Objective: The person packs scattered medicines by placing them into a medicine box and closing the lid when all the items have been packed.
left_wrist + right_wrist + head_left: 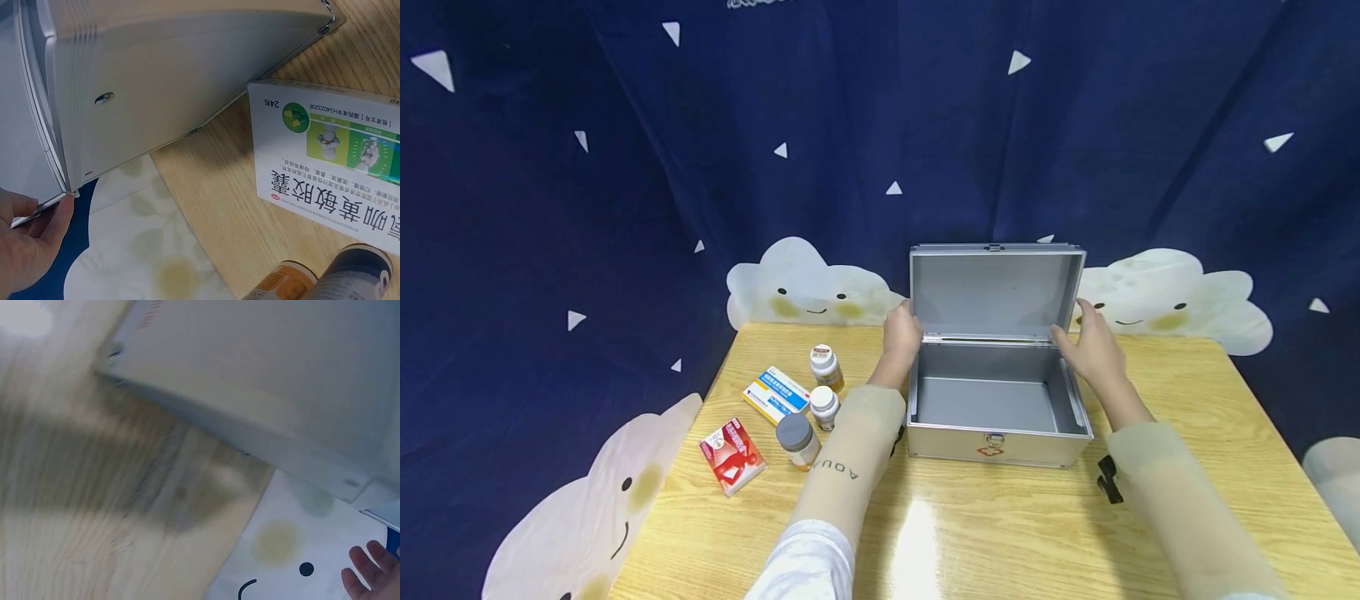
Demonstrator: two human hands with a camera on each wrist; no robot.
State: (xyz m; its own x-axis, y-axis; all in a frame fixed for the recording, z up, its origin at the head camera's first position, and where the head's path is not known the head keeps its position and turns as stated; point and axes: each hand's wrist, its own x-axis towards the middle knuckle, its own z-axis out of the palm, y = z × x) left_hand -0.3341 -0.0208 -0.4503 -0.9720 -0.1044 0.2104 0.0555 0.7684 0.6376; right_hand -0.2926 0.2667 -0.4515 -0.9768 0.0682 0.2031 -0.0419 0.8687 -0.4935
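A silver metal first-aid case (1037,451) stands on the table with its lid (992,293) raised and a bare grey interior. At the lid's left edge is my left hand (901,337); the left wrist view shows its thumb and fingers (61,215) pinching the lid's corner. My right hand (1097,352) is at the lid's right edge, thumb toward the lid and fingers spread. In the right wrist view its loosely bent fingers (369,565) show beside the case, nothing between them.
Left on the wooden table (985,533) are a red box (733,456), a blue-and-white medicine box (777,393), two white-capped bottles (827,367) and a grey-capped bottle (798,442). A white-and-green medicine box (325,162) lies beside the case. Behind hangs a dark blue curtain (850,100).
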